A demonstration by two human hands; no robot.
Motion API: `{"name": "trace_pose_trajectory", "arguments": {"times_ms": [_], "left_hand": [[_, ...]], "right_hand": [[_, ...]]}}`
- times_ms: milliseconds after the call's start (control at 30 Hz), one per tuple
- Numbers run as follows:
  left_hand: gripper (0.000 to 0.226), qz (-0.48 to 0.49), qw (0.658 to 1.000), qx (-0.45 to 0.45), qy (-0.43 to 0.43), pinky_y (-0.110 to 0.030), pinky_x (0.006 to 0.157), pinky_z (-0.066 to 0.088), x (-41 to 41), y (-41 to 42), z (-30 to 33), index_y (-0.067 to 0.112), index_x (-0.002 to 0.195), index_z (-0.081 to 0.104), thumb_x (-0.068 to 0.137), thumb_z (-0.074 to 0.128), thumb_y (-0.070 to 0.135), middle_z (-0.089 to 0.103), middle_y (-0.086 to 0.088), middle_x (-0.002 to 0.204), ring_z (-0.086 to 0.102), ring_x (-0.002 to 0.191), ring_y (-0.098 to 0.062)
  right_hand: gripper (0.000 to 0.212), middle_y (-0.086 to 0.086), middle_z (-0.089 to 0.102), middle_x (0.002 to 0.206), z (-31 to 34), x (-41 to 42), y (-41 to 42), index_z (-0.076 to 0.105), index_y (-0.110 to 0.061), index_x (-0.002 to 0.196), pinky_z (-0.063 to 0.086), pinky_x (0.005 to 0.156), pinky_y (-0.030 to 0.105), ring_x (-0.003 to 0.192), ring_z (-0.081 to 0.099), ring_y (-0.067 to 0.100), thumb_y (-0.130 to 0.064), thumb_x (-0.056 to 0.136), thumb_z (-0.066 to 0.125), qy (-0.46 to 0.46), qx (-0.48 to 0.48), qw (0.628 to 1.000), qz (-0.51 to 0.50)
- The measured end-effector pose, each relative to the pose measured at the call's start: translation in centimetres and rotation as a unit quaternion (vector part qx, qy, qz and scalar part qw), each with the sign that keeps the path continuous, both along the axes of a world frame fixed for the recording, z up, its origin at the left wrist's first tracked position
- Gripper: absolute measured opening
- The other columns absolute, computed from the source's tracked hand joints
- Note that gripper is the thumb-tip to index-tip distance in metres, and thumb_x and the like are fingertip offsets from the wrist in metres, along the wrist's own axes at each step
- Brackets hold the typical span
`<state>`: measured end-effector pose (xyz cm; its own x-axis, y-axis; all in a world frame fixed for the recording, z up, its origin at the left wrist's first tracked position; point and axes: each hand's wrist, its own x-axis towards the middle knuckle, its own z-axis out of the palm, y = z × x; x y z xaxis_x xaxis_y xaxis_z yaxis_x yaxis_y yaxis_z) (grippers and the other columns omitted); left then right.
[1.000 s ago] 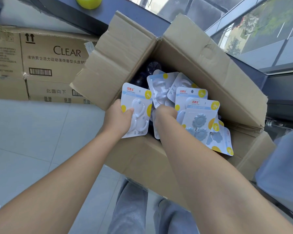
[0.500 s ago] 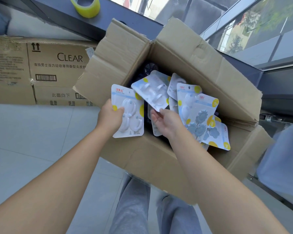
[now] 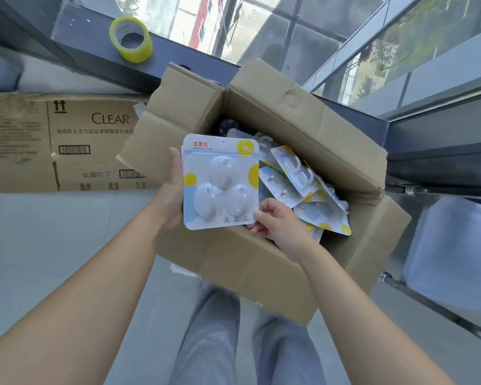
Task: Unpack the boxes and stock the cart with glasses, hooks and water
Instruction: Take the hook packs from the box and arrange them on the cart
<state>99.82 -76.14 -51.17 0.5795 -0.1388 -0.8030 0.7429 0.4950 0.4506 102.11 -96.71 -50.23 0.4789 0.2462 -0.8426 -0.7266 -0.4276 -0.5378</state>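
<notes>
An open cardboard box point(image 3: 242, 268) stands in front of me with its flaps up. Inside lie several blister packs of white and grey hooks point(image 3: 295, 179). My left hand point(image 3: 172, 190) grips the left edge of a pack of three white round hooks point(image 3: 220, 184), held flat above the box's near left corner, and more cards seem stacked behind it. My right hand point(image 3: 275, 223) pinches the pack's lower right corner.
A closed carton marked CLEAR point(image 3: 67, 143) lies on the floor at the left. A yellow tape roll point(image 3: 131, 40) sits on the dark window ledge behind. A metal frame with wrapped goods point(image 3: 450, 257) stands at the right. My legs are below the box.
Both hands have lifted out of the box toward me. The hook pack in my left hand now faces up, and my right hand has come to its lower corner.
</notes>
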Motion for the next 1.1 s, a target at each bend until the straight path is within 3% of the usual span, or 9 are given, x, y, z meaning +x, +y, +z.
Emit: {"name": "trace_pose_trajectory", "arguments": {"times_ms": [100, 167, 267, 367, 433, 567, 700, 833, 1100], "left_hand": [[0.058, 0.020, 0.997, -0.048, -0.048, -0.041, 0.090, 0.052, -0.5, -1.3, 1.1, 0.028, 0.112, 0.068, 0.067, 0.067, 0.064, 0.066, -0.005, 0.117, 0.065, 0.104, -0.024], [0.037, 0.022, 0.998, -0.035, -0.037, -0.040, 0.088, 0.050, -0.6, -2.0, 1.4, 0.023, 0.104, 0.070, 0.070, 0.064, 0.035, 0.069, -0.006, 0.106, 0.066, 0.093, -0.024], [0.047, -0.016, 1.000, 0.024, -0.004, -0.036, 0.084, 0.050, -0.7, -3.3, 1.9, 0.018, 0.113, 0.063, 0.068, 0.055, 0.027, 0.066, -0.008, 0.104, 0.061, 0.093, -0.025], [0.047, -0.050, 0.998, 0.021, -0.009, -0.036, 0.084, 0.051, -1.0, -5.3, 2.6, 0.016, 0.115, 0.062, 0.070, 0.056, 0.027, 0.065, -0.010, 0.105, 0.062, 0.091, -0.025], [0.027, -0.057, 0.998, -0.001, -0.012, -0.029, 0.070, 0.054, -1.2, -7.0, 3.3, 0.019, 0.104, 0.065, 0.079, 0.057, 0.023, 0.068, -0.006, 0.094, 0.065, 0.078, -0.020], [0.020, -0.045, 0.999, 0.021, 0.008, -0.034, 0.077, 0.053, -2.6, -11.0, 4.2, 0.021, 0.103, 0.066, 0.094, 0.048, 0.025, 0.070, -0.004, 0.096, 0.066, 0.085, -0.023], [0.023, -0.046, 0.988, 0.148, -0.013, -0.037, 0.080, 0.053, -4.9, -15.7, 5.6, 0.016, 0.109, 0.063, 0.090, 0.057, 0.028, 0.069, -0.008, 0.107, 0.066, 0.092, -0.024], [0.050, -0.114, 0.961, 0.242, -0.072, -0.044, 0.088, 0.052, -8.2, -21.3, 8.1, 0.023, 0.111, 0.059, 0.071, 0.062, 0.053, 0.066, -0.001, 0.109, 0.064, 0.097, -0.022], [0.026, -0.274, 0.938, 0.171, -0.127, -0.041, 0.079, 0.054, -18.1, -36.0, 13.1, 0.020, 0.109, 0.061, 0.085, 0.066, 0.028, 0.069, -0.005, 0.103, 0.067, 0.089, -0.025]], "right_hand": [[0.019, 0.004, 0.060, 0.070, 0.9, -0.6, -1.1, 0.049, -0.012, 0.079, 0.048, 0.057, 0.016, 0.056, 0.057, 0.007, -0.004, 0.095, 0.045, -0.019, -0.028, 0.999, 0.023], [0.019, 0.001, 0.060, 0.071, 1.4, -1.2, -2.3, 0.050, -0.014, 0.079, 0.048, 0.060, 0.018, 0.062, 0.056, 0.010, -0.006, 0.095, 0.045, -0.030, -0.049, 0.998, 0.035], [0.008, -0.004, 0.057, 0.093, 2.3, -2.0, -4.5, 0.053, -0.021, 0.089, 0.044, 0.075, 0.024, 0.085, 0.053, 0.013, -0.014, 0.092, 0.051, -0.050, -0.093, 0.993, 0.053], [0.051, -0.009, 0.043, 0.133, 3.4, -2.1, -6.1, 0.047, -0.029, 0.122, 0.036, 0.096, 0.031, 0.123, 0.039, 0.010, -0.025, 0.072, 0.054, -0.041, -0.071, 0.995, -0.059], [0.054, -0.008, 0.048, 0.137, 3.9, -1.8, -7.1, 0.054, -0.035, 0.118, 0.032, 0.107, 0.043, 0.128, 0.041, 0.014, -0.035, 0.064, 0.054, -0.003, 0.015, 0.987, -0.160], [0.052, 0.000, 0.065, 0.121, 4.8, -3.9, -9.5, 0.062, -0.029, 0.119, 0.044, 0.100, 0.047, 0.115, 0.059, 0.023, -0.061, 0.078, 0.053, 0.024, 0.077, 0.982, -0.172], [0.047, 0.005, 0.068, 0.116, 6.5, -7.9, -13.0, 0.063, -0.018, 0.118, 0.045, 0.097, 0.045, 0.110, 0.062, 0.027, -0.052, 0.095, 0.041, 0.007, 0.061, 0.968, -0.242], [0.027, 0.008, 0.068, 0.101, 9.1, -13.8, -18.0, 0.063, -0.012, 0.105, 0.050, 0.069, 0.031, 0.083, 0.064, 0.021, -0.031, 0.097, 0.046, -0.052, 0.070, 0.958, -0.273], [0.021, -0.004, 0.067, 0.084, 13.5, -28.3, -31.5, 0.062, -0.021, 0.099, 0.049, 0.060, 0.022, 0.069, 0.061, 0.011, -0.015, 0.099, 0.042, -0.088, 0.039, 0.906, -0.411]]}}
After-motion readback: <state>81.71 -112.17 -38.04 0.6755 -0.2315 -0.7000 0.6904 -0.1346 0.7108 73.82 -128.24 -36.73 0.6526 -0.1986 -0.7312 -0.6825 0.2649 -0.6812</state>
